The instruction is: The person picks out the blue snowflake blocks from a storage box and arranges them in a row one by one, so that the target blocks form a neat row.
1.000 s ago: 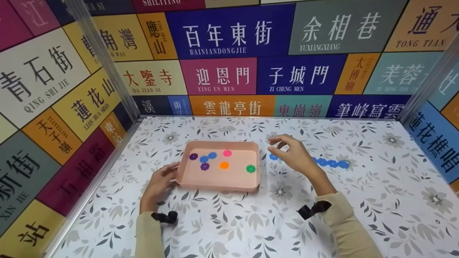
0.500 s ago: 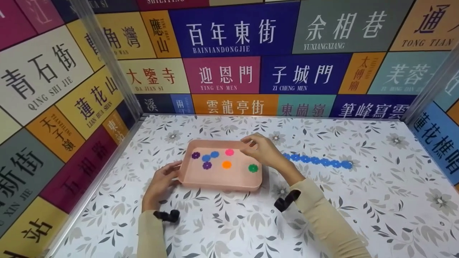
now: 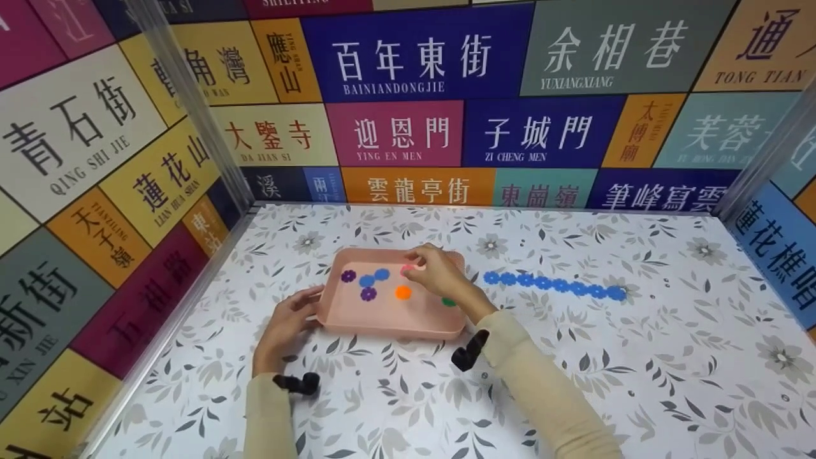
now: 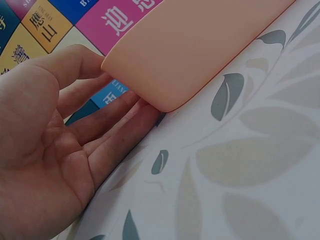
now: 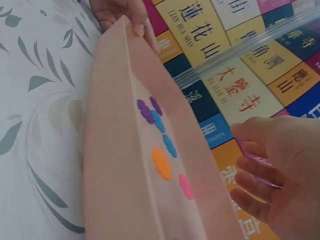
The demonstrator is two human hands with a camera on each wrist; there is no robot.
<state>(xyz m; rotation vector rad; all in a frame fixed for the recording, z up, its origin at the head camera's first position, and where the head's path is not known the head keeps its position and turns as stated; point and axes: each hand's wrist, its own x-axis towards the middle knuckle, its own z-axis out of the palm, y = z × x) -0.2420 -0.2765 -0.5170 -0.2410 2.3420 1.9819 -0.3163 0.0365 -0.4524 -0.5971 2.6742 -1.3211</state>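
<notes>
My left hand (image 3: 287, 322) holds the left end of a shallow pink tray (image 3: 389, 328), thumb at the rim and fingers against the outer wall, as the left wrist view shows. Over the tray's right part hovers my right hand (image 3: 440, 274), fingers loosely bent with nothing between them. Its fingertips overlap a pink flower piece (image 3: 406, 269) in the head view. Also in the tray lie an orange flower piece (image 3: 403, 292), two blue flower pieces (image 3: 367, 281), two purple flower pieces (image 3: 368, 294) and a green flower piece (image 3: 449, 301), partly hidden by my right wrist.
To the tray's right, a row of several blue flower pieces (image 3: 561, 285) runs across the table (image 3: 688, 331), which has a leaf-patterned cover. Walls with coloured sign panels (image 3: 421, 57) close off the back and sides.
My right hand has moved left from the near end of the blue row to over the tray, uncovering the whole row. My left hand stays at the tray.
</notes>
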